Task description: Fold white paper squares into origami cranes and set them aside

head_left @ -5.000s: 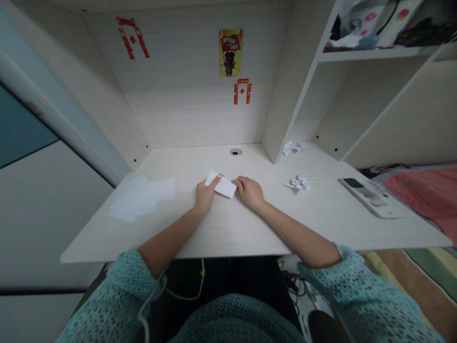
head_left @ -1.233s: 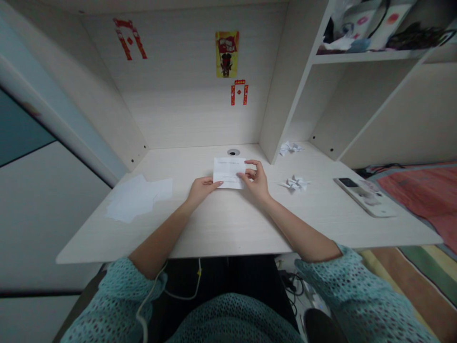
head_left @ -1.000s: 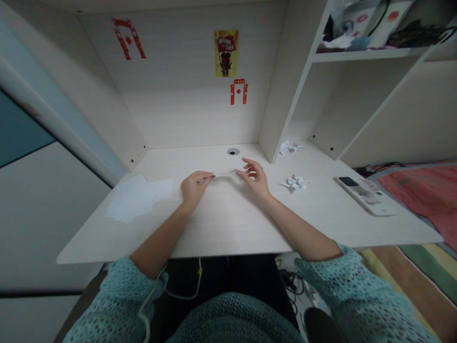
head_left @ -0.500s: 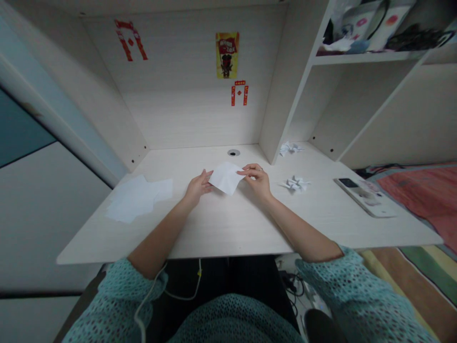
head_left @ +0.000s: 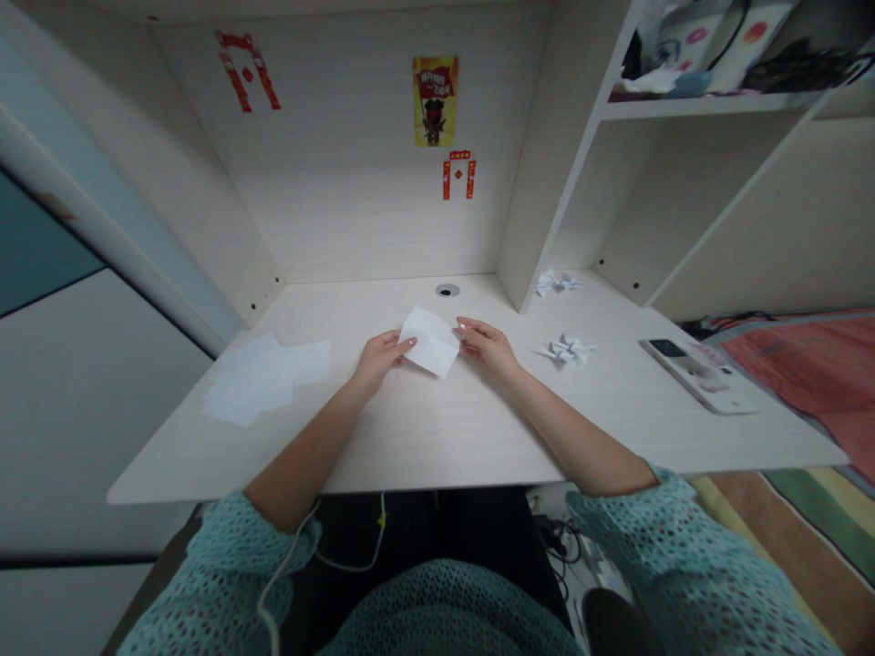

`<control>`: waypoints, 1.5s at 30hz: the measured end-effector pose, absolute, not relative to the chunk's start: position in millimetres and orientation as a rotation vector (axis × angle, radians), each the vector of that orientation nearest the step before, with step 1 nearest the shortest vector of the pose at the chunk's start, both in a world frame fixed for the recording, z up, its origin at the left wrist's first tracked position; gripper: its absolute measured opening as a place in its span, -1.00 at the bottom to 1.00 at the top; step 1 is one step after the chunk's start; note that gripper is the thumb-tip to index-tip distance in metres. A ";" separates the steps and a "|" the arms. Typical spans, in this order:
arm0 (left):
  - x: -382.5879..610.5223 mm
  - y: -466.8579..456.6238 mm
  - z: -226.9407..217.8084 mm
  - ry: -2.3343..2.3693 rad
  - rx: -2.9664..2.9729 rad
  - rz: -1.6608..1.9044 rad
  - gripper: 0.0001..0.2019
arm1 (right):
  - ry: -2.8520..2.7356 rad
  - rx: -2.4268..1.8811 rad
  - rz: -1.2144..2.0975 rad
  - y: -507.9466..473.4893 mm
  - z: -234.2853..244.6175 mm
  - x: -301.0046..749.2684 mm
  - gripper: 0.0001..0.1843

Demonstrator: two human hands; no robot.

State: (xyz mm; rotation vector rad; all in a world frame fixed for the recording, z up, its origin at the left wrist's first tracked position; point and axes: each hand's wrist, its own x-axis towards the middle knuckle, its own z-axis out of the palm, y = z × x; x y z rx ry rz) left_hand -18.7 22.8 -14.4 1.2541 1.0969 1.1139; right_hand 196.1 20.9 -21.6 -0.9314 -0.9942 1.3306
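Turned since the earlier frame, a white paper square (head_left: 429, 344) sits over the bench (head_left: 437, 437), pinched in the left hand's (head_left: 378, 359) grip; the right hand (head_left: 490, 350) meets its right corner, hold unclear. Loose sheets (head_left: 252, 381) lie left, 2 folded paper shapes (head_left: 567, 352) and a white device (head_left: 711, 387) right.

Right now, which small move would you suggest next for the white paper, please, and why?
Perhaps secure the white paper with the right hand: the left hand has its thumb over the left edge, while the right hand's grip at the right corner is unclear.
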 end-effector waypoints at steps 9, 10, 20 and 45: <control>-16.2 17.2 -11.0 0.996 1.186 0.958 -0.60 | -1.020 -0.850 1.423 25.2 -31.3 193.1 -0.58; -16.1 17.1 -11.4 0.975 1.172 0.940 -0.60 | -1.019 -0.843 1.433 24.8 -30.7 192.9 -0.58; -14.7 15.8 -10.5 0.837 1.070 0.914 -0.62 | -0.997 -0.824 1.421 21.9 -27.0 191.5 -0.59; -8.8 15.0 -13.0 0.935 1.032 1.102 -0.61 | -1.048 -0.772 1.460 7.0 -16.4 180.6 -0.46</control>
